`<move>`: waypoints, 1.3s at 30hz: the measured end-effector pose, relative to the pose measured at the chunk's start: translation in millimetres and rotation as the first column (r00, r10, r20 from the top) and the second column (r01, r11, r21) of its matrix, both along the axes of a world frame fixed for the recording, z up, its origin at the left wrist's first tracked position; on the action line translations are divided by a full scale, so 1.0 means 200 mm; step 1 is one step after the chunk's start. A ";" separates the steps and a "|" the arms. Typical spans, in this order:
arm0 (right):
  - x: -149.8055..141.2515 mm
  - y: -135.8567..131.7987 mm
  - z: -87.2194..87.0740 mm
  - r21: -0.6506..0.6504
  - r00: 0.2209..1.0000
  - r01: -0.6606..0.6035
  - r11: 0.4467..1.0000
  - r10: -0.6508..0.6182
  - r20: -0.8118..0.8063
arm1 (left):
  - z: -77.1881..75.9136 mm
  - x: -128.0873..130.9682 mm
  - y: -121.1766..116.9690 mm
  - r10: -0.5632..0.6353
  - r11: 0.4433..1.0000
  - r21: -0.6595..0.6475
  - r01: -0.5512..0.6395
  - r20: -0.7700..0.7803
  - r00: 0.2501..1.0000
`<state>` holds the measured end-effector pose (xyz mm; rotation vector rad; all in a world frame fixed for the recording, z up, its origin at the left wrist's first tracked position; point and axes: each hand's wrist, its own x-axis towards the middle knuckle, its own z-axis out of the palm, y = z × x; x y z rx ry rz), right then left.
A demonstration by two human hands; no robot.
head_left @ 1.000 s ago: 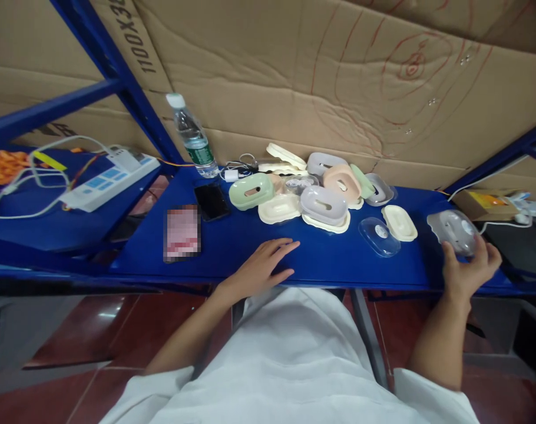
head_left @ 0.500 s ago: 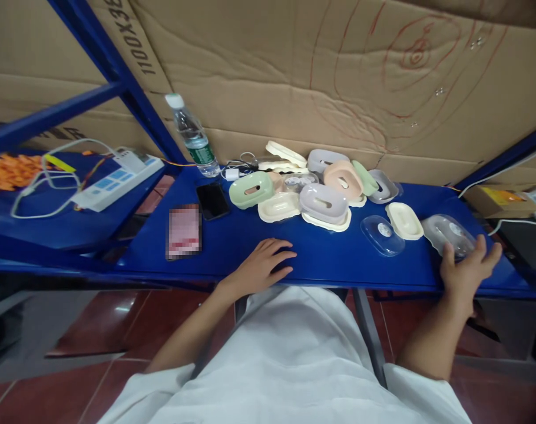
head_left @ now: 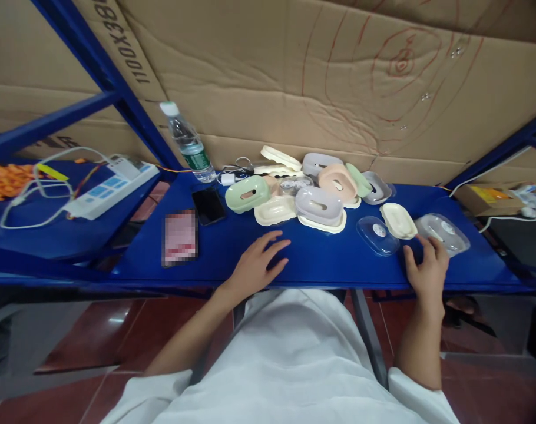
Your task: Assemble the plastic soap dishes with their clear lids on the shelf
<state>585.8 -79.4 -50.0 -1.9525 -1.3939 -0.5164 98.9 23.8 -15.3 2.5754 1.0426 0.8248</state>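
Note:
My left hand (head_left: 260, 262) hovers over or rests on the front of the blue table (head_left: 330, 259), fingers apart and holding nothing. Farther right, my right hand (head_left: 427, 268) is open near the front edge, its fingertips close to a cream oval dish (head_left: 399, 221) and a clear plastic lid (head_left: 456, 237); whether they touch cannot be told. Left of that hand lies another clear lid (head_left: 377, 235) with a round sticker. Ahead of my left hand is a pile of soap-dish-like oval pieces, among them a lilac one (head_left: 319, 205), a green one (head_left: 248, 194) and a peach one (head_left: 337, 181).
A water bottle (head_left: 189, 144) stands at the back left, by a white charger (head_left: 228, 178). A black phone (head_left: 208, 205) and a blurred-out pink item (head_left: 180, 237) lie at the left. Beyond are a power strip (head_left: 113, 191) and an open cardboard box (head_left: 489, 199).
My right hand has moved left, away from the clear lid at the right, towards the cream dish. My left hand stays nearly in place, its fingers slightly more curved. The view has shifted a little.

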 end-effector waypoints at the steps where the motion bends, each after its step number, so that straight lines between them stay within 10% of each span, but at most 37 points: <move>1: 0.00 0.00 0.00 -0.005 1.000 -0.003 1.000 0.003 -0.007 | 0.00 0.00 0.02 0.090 0.995 0.040 -0.091 0.014 0.996; 5: 0.00 0.00 -0.01 0.012 0.999 -0.020 1.000 0.020 -0.039 | 0.02 0.01 0.16 0.283 0.952 0.152 -0.267 -0.096 0.954; 16: -0.02 -0.02 -0.01 0.060 0.993 -0.026 0.998 0.033 -0.116 | 0.26 0.01 0.25 0.301 0.950 0.155 -0.272 -0.216 0.929; 26: -0.02 -0.02 -0.01 0.103 0.994 -0.003 0.995 0.014 -0.108 | 0.10 -0.10 -0.10 0.117 0.915 0.377 -0.143 0.090 0.989; 39: 0.01 0.00 -0.01 0.092 0.997 -0.026 0.995 0.033 -0.076 | 0.03 -0.11 -0.15 -0.207 0.973 0.080 0.217 -0.111 0.972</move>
